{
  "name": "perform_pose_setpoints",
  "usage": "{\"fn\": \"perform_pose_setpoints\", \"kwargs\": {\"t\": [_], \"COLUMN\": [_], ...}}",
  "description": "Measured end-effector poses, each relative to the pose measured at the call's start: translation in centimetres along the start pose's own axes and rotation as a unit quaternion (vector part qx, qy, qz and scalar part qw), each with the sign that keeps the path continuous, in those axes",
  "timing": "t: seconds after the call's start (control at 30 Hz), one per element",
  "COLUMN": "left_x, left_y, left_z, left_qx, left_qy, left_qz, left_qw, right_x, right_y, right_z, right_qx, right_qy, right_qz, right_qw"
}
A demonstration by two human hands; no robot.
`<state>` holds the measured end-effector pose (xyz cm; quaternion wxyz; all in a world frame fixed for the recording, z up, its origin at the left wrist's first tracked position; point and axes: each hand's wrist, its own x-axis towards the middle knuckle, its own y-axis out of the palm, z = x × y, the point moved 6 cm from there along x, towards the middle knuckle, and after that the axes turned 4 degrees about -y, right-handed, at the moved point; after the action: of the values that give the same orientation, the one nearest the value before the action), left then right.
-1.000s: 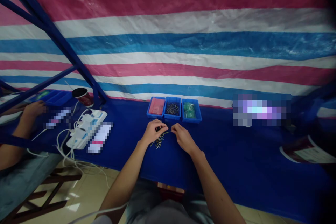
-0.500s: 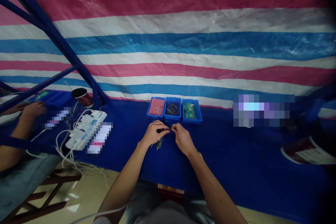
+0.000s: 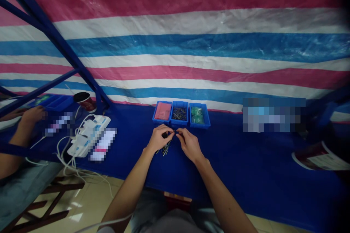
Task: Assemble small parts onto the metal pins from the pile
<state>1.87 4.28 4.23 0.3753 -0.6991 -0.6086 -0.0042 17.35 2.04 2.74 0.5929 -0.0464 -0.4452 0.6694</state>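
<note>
My left hand (image 3: 158,140) is closed in a pinch, with something small and dark at its fingertips that I cannot make out. Just to its right, my right hand (image 3: 189,145) also pinches, its fingertips almost meeting the left ones. Whatever lies between them is too small to name. Under the left hand, partly covered by it, is a loose pile of thin metal pins (image 3: 165,149). Beyond the hands stand three blue bins side by side: one with pink pieces (image 3: 163,111), one with dark thin pins (image 3: 179,113), one with green pieces (image 3: 197,115).
A white power strip (image 3: 89,136) with tangled cables and a blurred-out phone (image 3: 103,145) lie at left. A dark cup (image 3: 85,102) stands by the blue frame. Another person's hand (image 3: 34,114) works at far left. At right are a blurred-out object (image 3: 273,114) and a red container (image 3: 318,156).
Both hands have shifted very slightly left, and my right fingertips have turned a little. The pin pile and bins look the same.
</note>
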Motion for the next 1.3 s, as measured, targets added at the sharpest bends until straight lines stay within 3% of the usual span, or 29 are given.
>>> {"fn": "perform_pose_setpoints", "kwargs": {"t": [0.43,0.7,1.03,1.3], "left_x": [-0.2,0.1,0.2,0.2], "left_y": [0.2,0.1,0.2,0.3], "left_z": [0.2,-0.4,-0.4,-0.3], "left_qx": [0.003,-0.018,0.002,0.009], "left_qy": [-0.033,-0.001,-0.005,-0.005], "left_qz": [0.026,0.03,0.039,0.048], "left_qw": [0.999,0.999,0.999,0.999], "right_x": [0.0,-0.2,-0.2,-0.1], "right_y": [0.2,0.4,-0.7,-0.5], "right_z": [0.0,-0.3,-0.3,-0.1], "right_qx": [-0.035,-0.02,0.013,0.031], "right_qy": [-0.003,-0.016,0.002,-0.007], "right_qz": [0.016,0.013,-0.038,-0.022], "right_qw": [0.999,1.0,0.999,0.999]}}
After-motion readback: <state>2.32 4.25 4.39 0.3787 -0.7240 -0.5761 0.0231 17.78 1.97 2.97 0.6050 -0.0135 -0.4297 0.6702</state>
